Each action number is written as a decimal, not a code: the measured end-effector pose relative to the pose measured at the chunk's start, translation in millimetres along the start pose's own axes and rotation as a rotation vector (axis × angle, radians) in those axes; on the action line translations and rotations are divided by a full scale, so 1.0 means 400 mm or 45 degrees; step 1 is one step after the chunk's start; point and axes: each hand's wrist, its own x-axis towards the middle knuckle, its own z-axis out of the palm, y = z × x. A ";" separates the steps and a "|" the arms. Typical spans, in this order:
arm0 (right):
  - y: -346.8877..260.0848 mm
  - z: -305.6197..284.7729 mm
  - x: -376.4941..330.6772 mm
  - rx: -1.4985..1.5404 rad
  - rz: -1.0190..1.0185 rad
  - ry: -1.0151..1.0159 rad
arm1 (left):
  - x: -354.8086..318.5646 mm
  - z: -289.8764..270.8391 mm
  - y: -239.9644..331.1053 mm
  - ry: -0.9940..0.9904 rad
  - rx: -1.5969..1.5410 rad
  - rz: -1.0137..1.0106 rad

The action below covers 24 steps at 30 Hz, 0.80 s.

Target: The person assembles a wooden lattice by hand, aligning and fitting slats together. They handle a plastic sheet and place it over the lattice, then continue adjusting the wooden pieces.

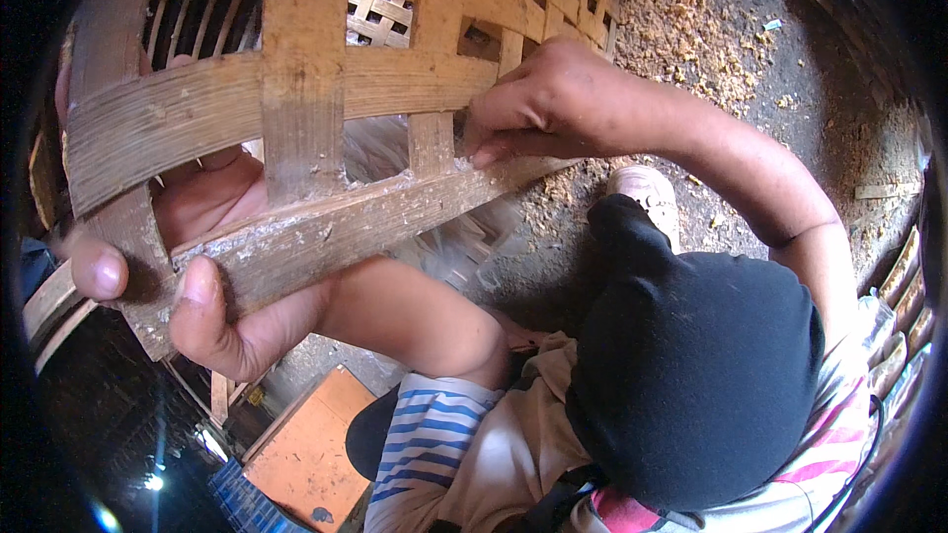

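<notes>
A large open-weave bamboo lattice fills the upper left, its flat strips crossing with square gaps between. Along its lower edge runs a thick, worn bamboo rim strip flecked with white. At the lower left corner my left hand is closed around the lattice, thumb below the rim; its palm shows behind a gap. Farther right, my right hand is closed with bent fingertips against the lattice just above the rim. Whether it also pinches something small is hidden.
My bent black-clad knee rises in front, a pale shoe beyond it. Wood shavings litter the dark floor at the upper right. An orange board or box lies lower left. Split bamboo poles stand along the right edge.
</notes>
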 end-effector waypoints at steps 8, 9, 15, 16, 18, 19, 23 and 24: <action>-0.046 0.044 -0.056 0.229 0.365 0.169 | -0.004 0.009 -0.005 -0.006 0.077 0.049; -0.059 0.042 -0.062 0.168 0.419 0.130 | -0.004 0.008 -0.007 0.007 0.077 0.061; -0.101 0.092 -0.018 1.149 0.771 0.113 | -0.010 0.003 0.006 -0.049 0.099 -0.022; -0.096 0.103 -0.018 1.236 0.776 0.141 | -0.009 0.007 0.006 -0.038 0.105 -0.011; -0.102 0.108 -0.016 1.440 0.861 0.234 | -0.009 0.012 0.005 -0.004 0.099 0.001; -0.117 0.106 -0.016 1.558 0.943 0.302 | -0.010 0.011 0.004 0.016 0.086 0.004; -0.115 0.120 -0.018 1.634 0.959 0.388 | -0.012 0.006 0.002 0.064 0.038 -0.001; -0.109 0.125 -0.019 1.514 0.954 0.424 | -0.010 -0.001 0.004 0.048 0.036 -0.013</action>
